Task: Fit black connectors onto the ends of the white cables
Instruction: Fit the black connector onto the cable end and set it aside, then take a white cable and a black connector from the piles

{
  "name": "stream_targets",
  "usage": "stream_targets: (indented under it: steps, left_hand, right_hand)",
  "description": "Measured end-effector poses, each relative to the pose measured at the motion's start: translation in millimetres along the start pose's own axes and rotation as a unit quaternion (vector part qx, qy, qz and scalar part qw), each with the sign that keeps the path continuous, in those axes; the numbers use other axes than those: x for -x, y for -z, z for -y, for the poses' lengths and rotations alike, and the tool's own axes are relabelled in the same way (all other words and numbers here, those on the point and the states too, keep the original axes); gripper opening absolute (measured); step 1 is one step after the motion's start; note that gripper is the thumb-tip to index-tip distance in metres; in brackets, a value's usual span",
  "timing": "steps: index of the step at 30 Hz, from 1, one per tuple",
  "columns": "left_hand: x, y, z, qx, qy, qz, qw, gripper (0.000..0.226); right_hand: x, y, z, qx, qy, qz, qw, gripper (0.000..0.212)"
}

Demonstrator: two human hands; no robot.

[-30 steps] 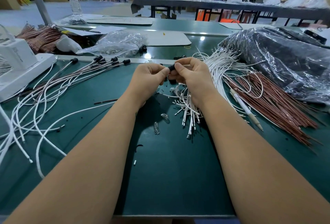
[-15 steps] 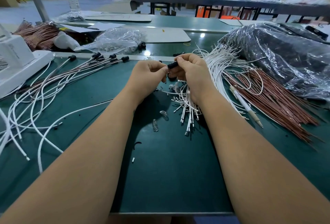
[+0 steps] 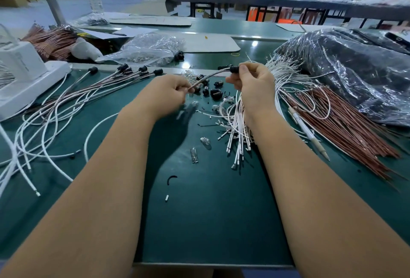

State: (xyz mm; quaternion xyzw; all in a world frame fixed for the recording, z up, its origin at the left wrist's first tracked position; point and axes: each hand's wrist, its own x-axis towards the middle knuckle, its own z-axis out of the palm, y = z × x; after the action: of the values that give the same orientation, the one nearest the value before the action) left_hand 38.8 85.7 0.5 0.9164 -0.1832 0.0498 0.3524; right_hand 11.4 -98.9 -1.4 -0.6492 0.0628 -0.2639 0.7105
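Note:
My right hand (image 3: 251, 82) pinches a black connector (image 3: 234, 69) above the green table, and a cable (image 3: 209, 77) runs out of it down to my left hand (image 3: 168, 93), which pinches the cable's other part. Loose black connectors (image 3: 215, 92) lie on the mat between my hands. A bundle of bare white cables (image 3: 238, 126) lies under my right wrist. Cables with black connectors on their ends (image 3: 142, 71) fan out to the left.
A white machine (image 3: 24, 78) stands at the left edge. A clear bag (image 3: 150, 49) of parts lies behind the hands, a large dark plastic bag (image 3: 355, 71) at right. Reddish-brown wires (image 3: 346, 122) and a pen (image 3: 308, 132) lie right of my arm. Small glass bulbs (image 3: 194, 155) sit mid-table.
My hands, held together at the connector before, have drawn apart. The left has slid down along the cable while the right keeps the connector raised. The loose connectors between them now show.

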Motion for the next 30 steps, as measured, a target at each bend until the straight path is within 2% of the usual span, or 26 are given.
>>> stream_targets:
  steps: [2,4,7,9,11,13,15,17,21,23,25,27,29,30]
  left_hand:
    - [0.9,5.2,5.9,-0.014,0.019,-0.043,0.999,0.025]
    - [2.7,11.1,11.6,-0.032,0.029,-0.153,0.987,0.025]
    - [4.8,25.2,23.4,-0.060,0.090,-0.332,0.937,0.028]
    - [7.2,33.6,32.5,-0.078,0.150,-0.380,0.909,0.030]
    - [10.5,36.9,39.3,-0.132,0.209,-0.370,0.896,0.035]
    - [13.5,34.3,39.7,-0.179,0.226,-0.350,0.891,0.048]
    - [11.6,30.2,33.3,-0.197,0.191,-0.340,0.899,0.055]
    - [5.1,22.0,22.8,-0.209,0.121,-0.315,0.918,0.049]
    - [-2.3,-7.2,-0.7,-0.112,-0.016,-0.161,0.980,0.032]
    - [-1.4,-18.1,-7.8,-0.084,-0.045,-0.097,0.991,0.031]
    - [-1.3,-23.0,-10.2,-0.071,-0.061,-0.064,0.994,0.030]
    - [-0.6,-24.5,-11.1,-0.059,-0.062,-0.047,0.995,0.029]
    - [0.6,-26.9,-12.5,-0.053,-0.066,-0.039,0.996,0.029]
    - [1.3,-28.3,-14.2,-0.050,-0.071,-0.037,0.996,0.029]
  right_hand:
    - [-0.7,0.4,-0.7,0.009,-0.001,0.007,1.000,0.015]
    - [0.8,-2.4,-1.3,0.047,0.003,0.024,0.999,0.016]
    - [3.9,-5.9,-0.2,0.102,0.017,0.042,0.994,0.018]
    - [4.8,-5.6,0.4,0.119,0.014,0.048,0.992,0.019]
    - [5.1,-5.1,0.5,0.133,0.005,0.050,0.990,0.020]
    - [5.3,-5.0,1.4,0.162,0.007,0.051,0.985,0.020]
    - [5.7,-5.2,2.8,0.199,0.025,0.048,0.979,0.019]
    - [5.2,-4.5,3.6,0.252,0.056,0.035,0.965,0.019]
    - [1.9,4.3,3.4,0.428,0.101,-0.010,0.898,0.021]
    - [-0.3,10.2,3.0,0.480,0.094,-0.031,0.872,0.024]
    - [-0.8,14.2,3.7,0.510,0.076,-0.042,0.856,0.021]
    - [-0.9,15.6,6.0,0.557,0.060,-0.024,0.828,0.005]
    - [-2.1,14.1,5.9,0.608,0.053,0.011,0.792,0.027]
    - [-2.8,13.7,6.3,0.622,0.049,0.020,0.782,0.030]
